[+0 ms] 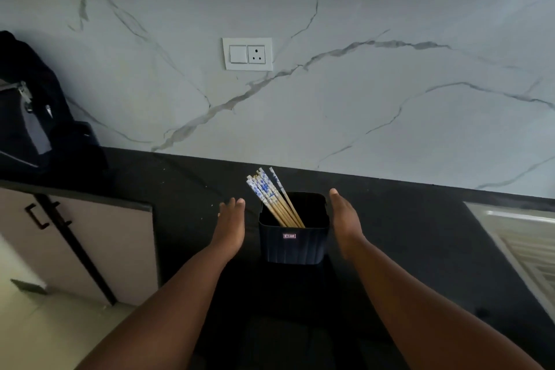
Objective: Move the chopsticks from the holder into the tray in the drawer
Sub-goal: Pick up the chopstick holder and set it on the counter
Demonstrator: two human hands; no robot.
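A dark square holder stands on the black countertop. Several wooden chopsticks with blue-and-white patterned tops lean to the left inside it. My left hand is stretched out flat just left of the holder, fingers straight, holding nothing. My right hand is held edge-on just right of the holder, fingers straight, close to its rim but apart from it. No drawer or tray is in view.
A dark bag sits on the counter at the far left. Below it is a cabinet door with black handles. A steel sink drainboard lies at the right. A wall socket is on the marble backsplash.
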